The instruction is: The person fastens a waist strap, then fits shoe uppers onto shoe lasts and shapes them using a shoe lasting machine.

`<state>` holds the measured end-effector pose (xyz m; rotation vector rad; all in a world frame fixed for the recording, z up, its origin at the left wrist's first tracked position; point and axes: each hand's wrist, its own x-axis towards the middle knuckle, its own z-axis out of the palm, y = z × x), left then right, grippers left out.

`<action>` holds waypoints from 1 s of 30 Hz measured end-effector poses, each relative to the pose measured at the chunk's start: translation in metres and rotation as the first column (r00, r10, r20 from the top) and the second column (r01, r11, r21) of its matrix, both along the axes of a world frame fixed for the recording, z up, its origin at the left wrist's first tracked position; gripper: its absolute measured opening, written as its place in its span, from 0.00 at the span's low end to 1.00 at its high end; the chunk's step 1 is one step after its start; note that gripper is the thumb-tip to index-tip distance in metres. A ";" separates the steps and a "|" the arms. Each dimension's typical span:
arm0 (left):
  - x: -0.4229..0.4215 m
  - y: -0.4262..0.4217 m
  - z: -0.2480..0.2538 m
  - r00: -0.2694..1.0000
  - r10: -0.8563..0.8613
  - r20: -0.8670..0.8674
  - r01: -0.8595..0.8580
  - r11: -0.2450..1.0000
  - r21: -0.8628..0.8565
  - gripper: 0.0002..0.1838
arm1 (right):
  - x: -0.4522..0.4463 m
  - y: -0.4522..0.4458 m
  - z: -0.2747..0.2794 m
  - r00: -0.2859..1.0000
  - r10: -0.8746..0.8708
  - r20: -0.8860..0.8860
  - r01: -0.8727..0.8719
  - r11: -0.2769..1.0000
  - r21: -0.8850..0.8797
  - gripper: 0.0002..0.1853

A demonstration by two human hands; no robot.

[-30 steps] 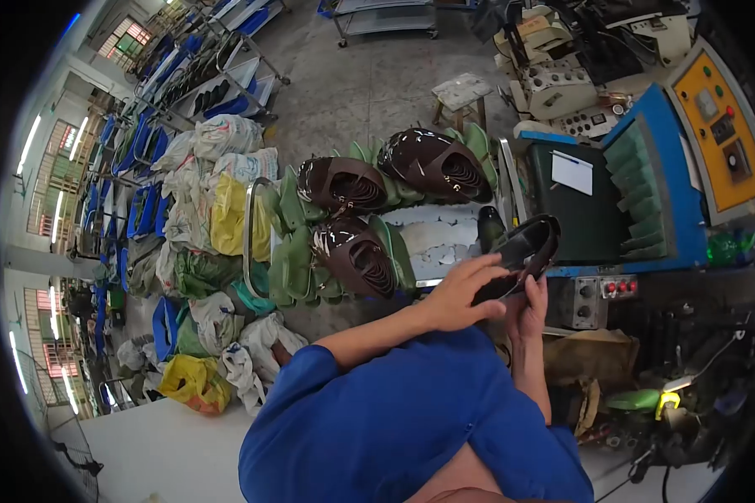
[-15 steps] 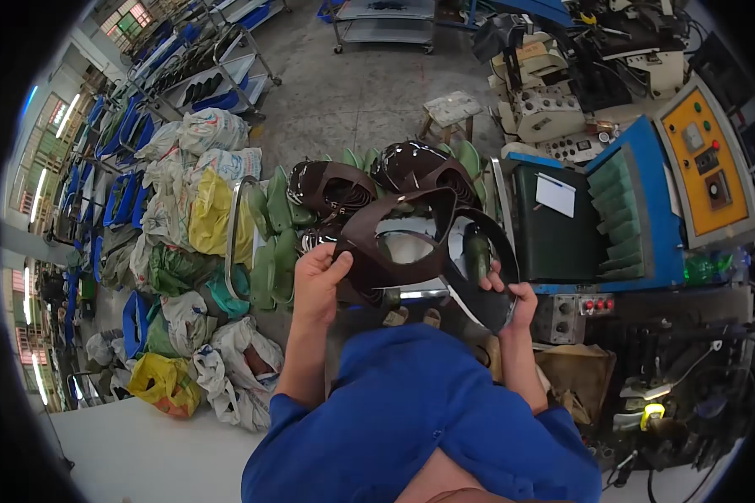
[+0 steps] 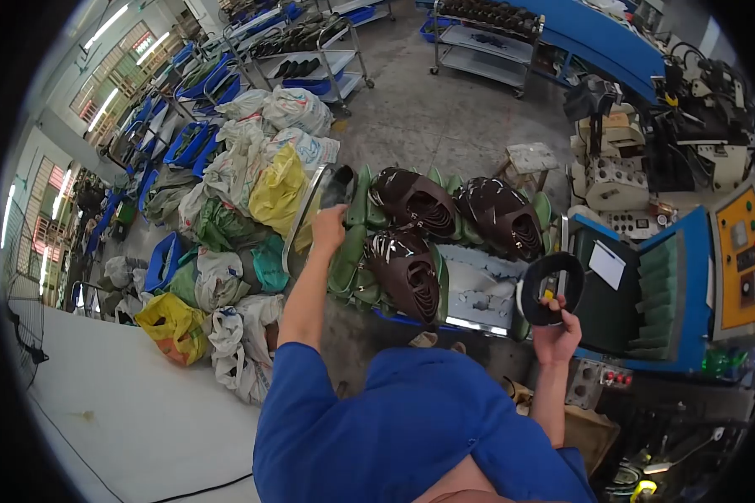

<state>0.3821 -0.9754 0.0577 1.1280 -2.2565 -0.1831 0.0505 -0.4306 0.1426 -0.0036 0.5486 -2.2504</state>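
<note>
My left hand (image 3: 330,226) is stretched to the left end of the rack, its fingers closed at the lower end of a dark shoe-shaped piece (image 3: 340,186), which is blurred. Green shoe lasts (image 3: 345,267) stand beside and below it. In my right hand (image 3: 557,337) is a black ring-shaped shoe upper (image 3: 565,270), raised near the rack's right end, with fingers showing through its opening. Nested brown uppers form three stacks: one at the back (image 3: 415,201), one farther right (image 3: 499,215) and one in front (image 3: 404,272).
Full sacks (image 3: 277,186) lie left of the metal rack (image 3: 476,325). A blue machine (image 3: 676,335) with a yellow control panel (image 3: 739,256) stands at the right. A stool (image 3: 532,157) and shoe trolleys (image 3: 486,63) are behind.
The brown upper has left my left hand, which has moved to the far left with the dark piece. My right hand has shifted right and lifted the black upper. The camera view has turned.
</note>
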 end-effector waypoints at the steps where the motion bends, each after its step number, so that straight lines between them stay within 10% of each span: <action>1: -0.001 0.005 -0.014 0.980 -0.041 0.195 0.020 0.994 0.109 0.18 | 0.010 -0.011 0.005 0.999 0.036 -0.006 -0.036 0.999 0.013 0.20; 5: -0.002 0.017 -0.040 0.966 -0.089 0.242 0.000 0.938 0.347 0.25 | 0.040 -0.030 0.022 0.991 0.135 0.000 -0.135 0.988 0.073 0.21; 7: -0.002 0.047 -0.022 0.971 -0.080 0.227 0.039 0.983 0.179 0.25 | 0.044 -0.026 0.019 0.988 0.154 0.002 -0.153 0.983 0.100 0.21; 9: -0.017 0.096 0.007 0.976 0.064 -0.207 0.005 0.948 0.318 0.27 | 0.046 -0.024 0.013 0.991 0.136 -0.008 -0.134 0.983 0.128 0.21; 11: -0.033 0.153 -0.001 0.888 0.267 -0.374 -0.087 0.897 0.434 0.42 | 0.047 -0.024 0.010 0.991 0.130 -0.025 -0.125 0.982 0.144 0.20; 14: -0.060 0.210 -0.012 0.910 0.410 -0.070 -0.218 0.614 0.759 0.81 | 0.053 -0.027 0.006 0.994 0.085 0.064 -0.097 0.973 0.210 0.18; 16: -0.073 0.220 -0.018 0.865 0.502 -0.006 -0.226 0.400 0.888 0.84 | 0.053 -0.029 -0.003 0.992 0.099 0.074 -0.114 0.966 0.232 0.17; 21: -0.081 0.211 -0.017 0.821 0.569 0.052 -0.231 0.247 0.941 0.79 | 0.053 -0.036 -0.004 0.988 0.119 0.093 -0.141 0.947 0.287 0.16; 24: -0.070 0.200 -0.044 0.724 0.679 -0.126 -0.160 0.343 0.926 0.59 | 0.056 -0.042 -0.001 0.986 0.131 0.100 -0.156 0.936 0.315 0.15; 30: -0.061 0.212 0.004 0.559 0.718 -0.416 0.371 0.233 0.899 0.44 | 0.057 -0.045 -0.003 0.988 0.104 0.110 -0.139 0.916 0.377 0.14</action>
